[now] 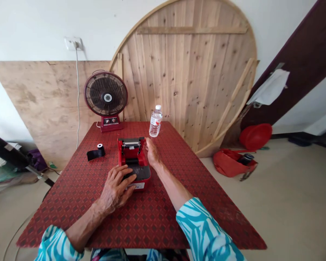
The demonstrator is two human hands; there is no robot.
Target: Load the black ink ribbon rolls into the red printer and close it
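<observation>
A red label printer [148, 174] sits on the table with its inner mechanism [132, 144] raised, showing a metal bar and a dark roller. My left hand [116, 185] rests on its dark front cover [141, 172], fingers spread and laid across the front left edge. At the right side of the raised mechanism is my right hand [152, 152], fingers closed at its edge; the fingertips are partly hidden. To the left lies a roll of black ribbon [100, 149], a length of it unrolled on the tabletop.
The table [157, 224] has a red patterned cover. At its far end stand a dark red fan [106, 98] and a clear water bottle [155, 121]. A large round wooden board [184, 72] leans on the wall. Red bags [228, 163] lie on the floor at right.
</observation>
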